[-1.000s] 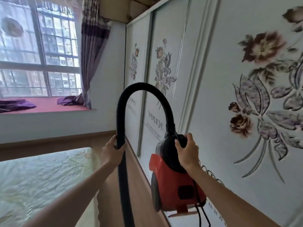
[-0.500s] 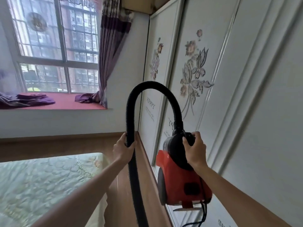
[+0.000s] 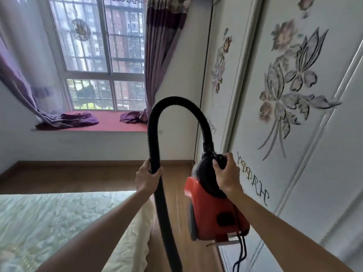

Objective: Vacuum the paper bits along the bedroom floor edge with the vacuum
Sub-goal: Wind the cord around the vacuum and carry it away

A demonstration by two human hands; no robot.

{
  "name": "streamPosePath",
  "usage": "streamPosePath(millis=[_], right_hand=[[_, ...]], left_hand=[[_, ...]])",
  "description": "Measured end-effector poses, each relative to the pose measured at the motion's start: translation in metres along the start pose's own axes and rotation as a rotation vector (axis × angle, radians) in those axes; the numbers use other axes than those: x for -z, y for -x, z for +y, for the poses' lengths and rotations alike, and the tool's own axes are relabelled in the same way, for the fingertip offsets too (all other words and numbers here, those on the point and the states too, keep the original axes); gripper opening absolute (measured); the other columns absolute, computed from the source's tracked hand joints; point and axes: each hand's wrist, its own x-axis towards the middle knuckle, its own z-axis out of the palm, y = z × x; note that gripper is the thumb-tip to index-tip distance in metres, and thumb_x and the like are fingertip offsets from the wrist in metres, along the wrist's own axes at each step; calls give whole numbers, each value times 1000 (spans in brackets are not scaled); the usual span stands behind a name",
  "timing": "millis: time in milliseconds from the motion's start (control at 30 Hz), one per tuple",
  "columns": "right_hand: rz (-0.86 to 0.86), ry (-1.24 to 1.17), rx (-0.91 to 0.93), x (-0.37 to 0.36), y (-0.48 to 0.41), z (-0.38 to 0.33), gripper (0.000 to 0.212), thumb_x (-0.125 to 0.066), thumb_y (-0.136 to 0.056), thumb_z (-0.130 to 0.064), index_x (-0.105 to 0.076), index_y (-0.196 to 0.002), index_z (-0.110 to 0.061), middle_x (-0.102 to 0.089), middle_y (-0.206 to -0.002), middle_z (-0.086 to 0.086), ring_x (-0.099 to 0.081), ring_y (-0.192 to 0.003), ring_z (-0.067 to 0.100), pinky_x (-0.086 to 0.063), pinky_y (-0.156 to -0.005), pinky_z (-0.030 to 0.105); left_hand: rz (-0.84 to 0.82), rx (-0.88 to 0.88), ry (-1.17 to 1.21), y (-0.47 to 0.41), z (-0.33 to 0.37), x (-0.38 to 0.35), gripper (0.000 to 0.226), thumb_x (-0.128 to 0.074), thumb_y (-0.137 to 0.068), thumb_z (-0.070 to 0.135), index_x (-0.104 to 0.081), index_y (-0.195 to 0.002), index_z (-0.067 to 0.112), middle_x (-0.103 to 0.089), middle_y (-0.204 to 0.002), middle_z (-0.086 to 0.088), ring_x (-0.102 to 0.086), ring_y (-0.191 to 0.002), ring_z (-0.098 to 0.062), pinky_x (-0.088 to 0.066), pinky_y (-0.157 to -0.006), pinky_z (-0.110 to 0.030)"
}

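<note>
I carry a red canister vacuum (image 3: pixel 214 214) in the air beside the wardrobe. My right hand (image 3: pixel 226 174) grips its black top handle. A black ribbed hose (image 3: pixel 172 103) arches up from the canister and drops down past the frame's bottom edge. My left hand (image 3: pixel 147 178) grips the hose on its left, falling side. The vacuum's cord (image 3: pixel 240 252) dangles under the canister. The hose's nozzle is out of view. No paper bits show on the wooden floor (image 3: pixel 94 177).
A white sliding wardrobe with flower prints (image 3: pixel 290 85) fills the right side. A bed with a pale green quilt (image 3: pixel 59 228) lies at lower left, leaving a narrow strip of floor between them. Ahead is a red window seat (image 3: pixel 110 122) with purple curtains (image 3: pixel 163 55).
The view has swung left and moved forward along the wardrobe toward the window. Both hands keep their holds on the hose and the handle.
</note>
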Motion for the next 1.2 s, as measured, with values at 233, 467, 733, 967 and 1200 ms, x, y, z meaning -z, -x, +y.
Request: streamPosePath(millis=[233, 467, 733, 967, 1200], right_hand=[[-72, -31, 36, -70, -98, 20, 20, -63, -95, -25, -48, -100, -11, -53, -76, -13, -54, -71, 12, -43, -62, 24], [-95, -38, 24, -140, -185, 40, 20, -64, -95, -26, -50, -101, -12, -61, -83, -4, -58, -77, 16, -44, -71, 29], [-104, 10, -59, -238, -302, 74, 22, -61, -97, -27, -49, -103, -10, -60, -85, -2, -61, -83, 24, -49, -74, 36], [-68, 17, -113, -305, -385, 98, 26, -60, -97, -29, -49, -109, -9, -64, -92, 3, -65, -92, 30, -53, -81, 42], [-46, 33, -182, -351, -458, 134, 27, -60, -97, -28, -50, -110, -7, -69, -97, 11, -66, -91, 30, -54, -81, 40]], left_hand=[[78, 38, -23, -89, -7, -33, 34, -73, -86, 26, -64, -118, 21, -63, -84, 12, -55, -67, 4, -36, -53, -11], [63, 75, -53, -184, -32, -62, 36, -74, -85, 33, -62, -118, 27, -66, -85, 10, -66, -77, -15, -43, -56, -18], [54, 46, -100, -339, -64, -124, 48, -73, -86, 29, -59, -131, 22, -72, -96, -2, -61, -72, -13, -48, -69, -23], [8, 48, -112, -448, -83, -170, 52, -71, -87, 30, -54, -135, 27, -70, -88, -2, -66, -75, -21, -55, -73, -32], [-75, 70, -101, -530, -99, -237, 52, -71, -87, 30, -54, -136, 29, -68, -85, -1, -62, -66, -13, -48, -59, -22]])
